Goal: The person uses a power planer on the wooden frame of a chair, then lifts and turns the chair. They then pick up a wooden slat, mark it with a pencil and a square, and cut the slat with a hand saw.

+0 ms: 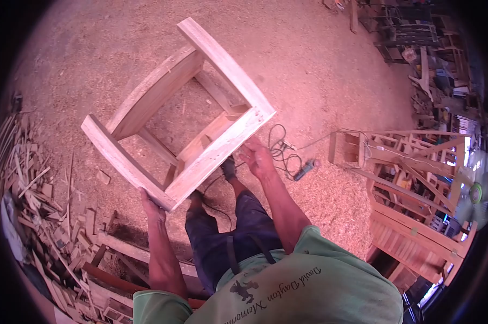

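Note:
A wooden chair frame [222, 153] with curved side pieces stands tilted in front of me, above the dusty floor. My left hand [151, 206] is closed round its near left corner, the fingers partly hidden beneath the wood. Near the right corner, my right hand [257, 157] lies against the outer face of the near board, palm turned up and fingers apart. It does not wrap round the board. Whether its fingertips bear any weight is hard to tell.
A power tool [307, 169] with a coiled cord [281, 151] lies on the floor right of my feet. Wooden furniture frames [411, 232] stand at the right. Scrap wood [44, 189] is heaped at the left, with more furniture parts at the upper right.

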